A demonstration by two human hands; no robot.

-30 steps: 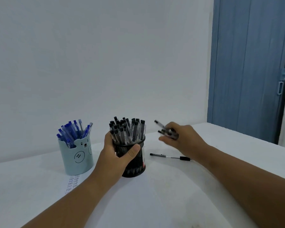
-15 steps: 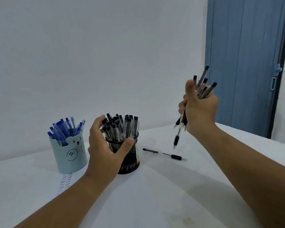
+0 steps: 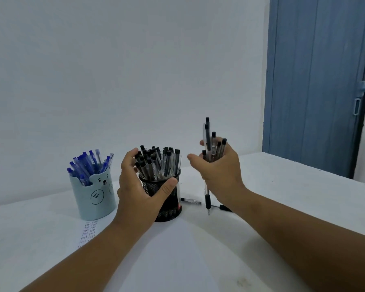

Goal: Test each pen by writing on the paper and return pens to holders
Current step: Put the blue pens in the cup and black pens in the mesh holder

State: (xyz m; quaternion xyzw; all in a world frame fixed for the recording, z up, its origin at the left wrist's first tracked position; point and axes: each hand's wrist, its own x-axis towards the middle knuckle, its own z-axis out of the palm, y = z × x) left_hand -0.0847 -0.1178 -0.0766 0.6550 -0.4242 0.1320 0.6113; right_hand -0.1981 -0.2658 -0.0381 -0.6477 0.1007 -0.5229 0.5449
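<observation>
Two pen holders (image 3: 167, 199) (image 3: 94, 197), loose pen (image 3: 191, 200) behind right hand (image 3: 221, 175)

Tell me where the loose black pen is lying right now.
Head view: the loose black pen lies flat on the table, just right of the black mesh holder, partly hidden behind the right hand.

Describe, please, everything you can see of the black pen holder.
The black mesh holder is a round cup of what looks like wire mesh, standing upright on the white table, right of the blue bear holder. It is packed with black-capped pens. The left hand curls around it, thumb on its rim.
</observation>
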